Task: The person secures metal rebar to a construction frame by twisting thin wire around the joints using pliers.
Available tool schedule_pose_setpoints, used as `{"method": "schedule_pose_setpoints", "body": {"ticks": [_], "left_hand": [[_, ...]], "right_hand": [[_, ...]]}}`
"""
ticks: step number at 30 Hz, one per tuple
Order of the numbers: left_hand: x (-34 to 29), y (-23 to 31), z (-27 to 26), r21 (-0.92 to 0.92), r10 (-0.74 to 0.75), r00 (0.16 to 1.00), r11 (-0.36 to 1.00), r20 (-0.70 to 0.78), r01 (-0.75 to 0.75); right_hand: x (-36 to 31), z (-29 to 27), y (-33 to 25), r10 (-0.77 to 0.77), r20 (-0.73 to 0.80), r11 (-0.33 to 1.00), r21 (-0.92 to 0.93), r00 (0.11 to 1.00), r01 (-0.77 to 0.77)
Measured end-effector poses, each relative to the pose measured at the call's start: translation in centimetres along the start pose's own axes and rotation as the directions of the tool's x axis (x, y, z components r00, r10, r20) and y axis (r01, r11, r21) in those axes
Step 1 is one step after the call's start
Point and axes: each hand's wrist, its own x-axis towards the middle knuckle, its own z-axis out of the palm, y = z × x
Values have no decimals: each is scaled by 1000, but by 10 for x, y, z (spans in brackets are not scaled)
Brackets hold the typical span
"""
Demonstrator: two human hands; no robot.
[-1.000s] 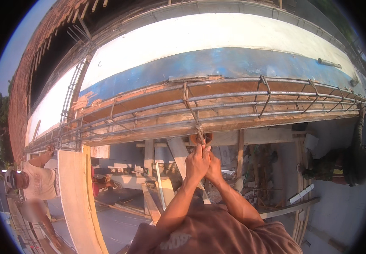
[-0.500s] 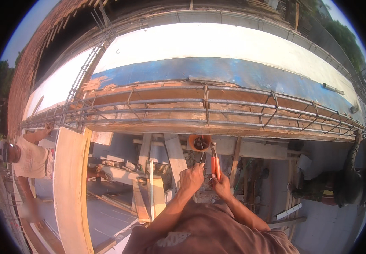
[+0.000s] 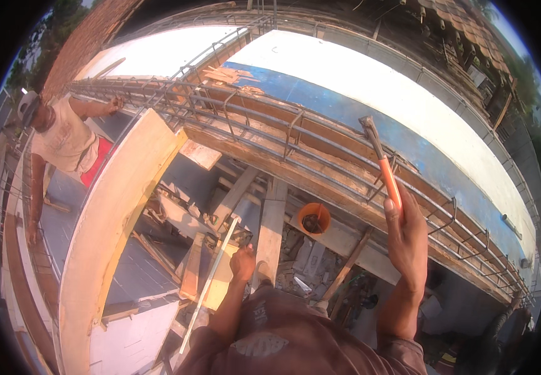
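My right hand (image 3: 406, 234) is raised to the right and wraps round the orange handles of a pair of pincers (image 3: 390, 178). Their metal jaws point up and away, over the steel bar cage (image 3: 292, 134) lying along the wooden formwork. Lower and to the left, my left hand (image 3: 243, 262) is closed near my body, beside a wooden plank; what it holds, if anything, is too small to tell. An orange bucket (image 3: 324, 212) with dark contents sits below the beam, between my two hands and touching neither.
A blue and white panel (image 3: 345, 81) runs behind the bar cage. At left a wide board (image 3: 105, 244) slopes beside a co-worker (image 3: 64, 134) in a cap, arm stretched to the bars. Timber props (image 3: 269, 231) and rubble (image 3: 308, 262) lie below. Another person is in shadow at lower right.
My right hand has lifted the pincers up and right from beside the bucket to the bar cage. The left hand has drawn down and left. The whole view has tilted.
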Motion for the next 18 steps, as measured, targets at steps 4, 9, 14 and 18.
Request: {"method": "schedule_pose_setpoints", "body": {"ticks": [4, 9, 14, 18], "left_hand": [[3, -10, -22, -145, -42, 995, 989, -86, 29], [-5, -13, -158, -181, -8, 861, 979, -509, -98], [-2, -16, -311, 24, 0, 548, 999, -837, 37], [13, -25, -388, 249, 93, 471, 927, -877, 281]], "right_hand": [[89, 21, -34, -139, -101, 833, -550, 985, 61], [204, 70, 2, -151, -14, 690, -717, 988, 95], [243, 93, 52, -30, 88, 683, -725, 996, 85], [237, 99, 39, -139, 173, 670, -709, 975, 221]]}}
